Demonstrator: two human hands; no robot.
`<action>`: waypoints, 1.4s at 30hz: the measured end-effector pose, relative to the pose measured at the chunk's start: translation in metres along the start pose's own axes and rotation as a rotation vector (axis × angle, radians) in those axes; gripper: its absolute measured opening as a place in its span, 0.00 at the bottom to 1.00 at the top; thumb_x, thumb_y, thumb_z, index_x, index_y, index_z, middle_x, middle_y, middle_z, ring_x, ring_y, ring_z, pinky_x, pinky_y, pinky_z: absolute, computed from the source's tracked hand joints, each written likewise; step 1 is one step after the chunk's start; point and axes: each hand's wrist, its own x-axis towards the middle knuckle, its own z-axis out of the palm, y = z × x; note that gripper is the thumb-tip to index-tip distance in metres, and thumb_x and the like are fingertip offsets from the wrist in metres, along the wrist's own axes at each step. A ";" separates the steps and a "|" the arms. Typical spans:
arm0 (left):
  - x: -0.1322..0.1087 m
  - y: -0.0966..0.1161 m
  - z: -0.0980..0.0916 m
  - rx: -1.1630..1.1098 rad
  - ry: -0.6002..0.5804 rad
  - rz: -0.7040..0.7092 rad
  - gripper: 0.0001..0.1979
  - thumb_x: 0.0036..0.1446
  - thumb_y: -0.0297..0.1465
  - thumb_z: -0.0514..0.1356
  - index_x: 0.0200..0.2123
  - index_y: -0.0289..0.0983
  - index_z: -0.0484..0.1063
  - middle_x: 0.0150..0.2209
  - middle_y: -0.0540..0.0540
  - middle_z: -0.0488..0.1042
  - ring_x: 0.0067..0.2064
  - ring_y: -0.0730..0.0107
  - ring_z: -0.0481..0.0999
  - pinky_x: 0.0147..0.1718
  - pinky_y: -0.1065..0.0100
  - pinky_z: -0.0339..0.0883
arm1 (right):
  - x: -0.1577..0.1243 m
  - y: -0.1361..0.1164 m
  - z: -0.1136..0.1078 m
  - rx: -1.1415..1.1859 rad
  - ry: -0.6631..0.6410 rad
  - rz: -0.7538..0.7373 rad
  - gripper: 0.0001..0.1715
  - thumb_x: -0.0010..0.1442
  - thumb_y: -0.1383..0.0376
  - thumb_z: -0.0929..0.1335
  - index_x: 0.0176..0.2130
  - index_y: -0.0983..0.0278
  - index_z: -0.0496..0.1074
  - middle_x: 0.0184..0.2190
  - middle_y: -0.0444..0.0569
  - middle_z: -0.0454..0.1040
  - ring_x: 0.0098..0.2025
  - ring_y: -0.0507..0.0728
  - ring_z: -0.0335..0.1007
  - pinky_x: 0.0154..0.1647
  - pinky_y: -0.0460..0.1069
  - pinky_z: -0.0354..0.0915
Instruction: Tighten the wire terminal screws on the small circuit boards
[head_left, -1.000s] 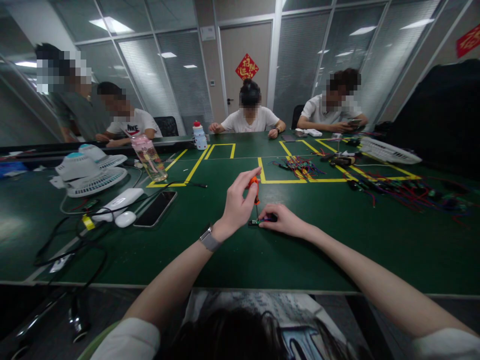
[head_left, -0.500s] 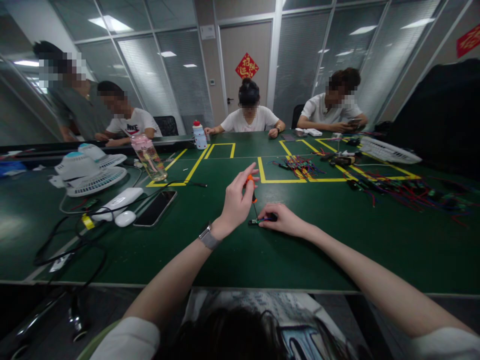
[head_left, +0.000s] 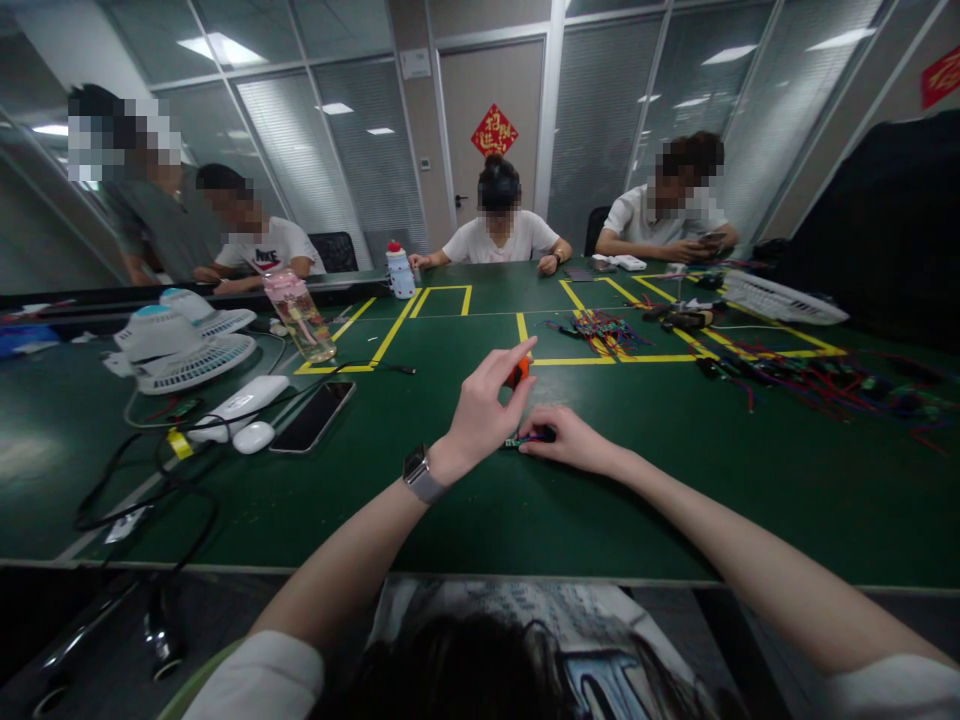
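Observation:
Between the thumb and fingers of my left hand [head_left: 480, 412] is an orange and black screwdriver [head_left: 519, 374]; its lower part is hidden behind the hand. My right hand [head_left: 568, 440] rests on the green table, fingertips pinching a small circuit board [head_left: 513, 441] with thin wires. Part of the board shows between the two hands, and the rest is covered by fingers. Whether the screwdriver tip touches the board cannot be seen.
A phone [head_left: 313, 416], a white mouse [head_left: 253, 437] and black cables lie on the left, near white fans [head_left: 196, 362] and a pink-capped bottle [head_left: 300, 318]. Wired boards [head_left: 604, 332] lie ahead right, with more wire bundles [head_left: 817, 375] beyond. Several people sit or stand across the table.
My left hand has shifted slightly right and lower with its grip closer round the screwdriver, now covering the shaft. My right hand has stayed at the board.

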 end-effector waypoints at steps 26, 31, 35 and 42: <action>0.005 -0.015 -0.004 -0.067 0.154 -0.283 0.15 0.56 0.30 0.63 0.48 0.41 0.74 0.38 0.48 0.69 0.35 0.75 0.72 0.31 0.76 0.70 | 0.000 0.004 0.005 0.061 0.074 0.096 0.07 0.51 0.64 0.74 0.33 0.65 0.80 0.30 0.49 0.75 0.33 0.55 0.70 0.36 0.49 0.65; 0.004 -0.015 0.000 -0.281 0.064 -0.321 0.18 0.64 0.28 0.52 0.56 0.43 0.68 0.47 0.44 0.71 0.40 0.73 0.75 0.38 0.71 0.74 | 0.000 0.003 0.005 0.067 0.074 0.106 0.07 0.51 0.65 0.74 0.33 0.65 0.80 0.29 0.48 0.74 0.32 0.54 0.69 0.35 0.48 0.64; 0.003 -0.015 0.002 -0.309 0.047 -0.311 0.19 0.62 0.28 0.56 0.57 0.43 0.66 0.47 0.44 0.72 0.38 0.74 0.76 0.33 0.73 0.74 | -0.001 0.004 0.005 0.059 0.072 0.104 0.07 0.51 0.65 0.74 0.33 0.65 0.80 0.29 0.48 0.73 0.33 0.55 0.69 0.35 0.49 0.64; 0.004 -0.006 -0.005 0.037 0.108 -0.088 0.14 0.59 0.34 0.61 0.49 0.40 0.73 0.40 0.46 0.67 0.38 0.71 0.71 0.41 0.66 0.71 | -0.001 0.006 0.005 0.037 0.071 0.090 0.07 0.51 0.65 0.74 0.33 0.65 0.80 0.29 0.48 0.73 0.33 0.55 0.69 0.35 0.49 0.64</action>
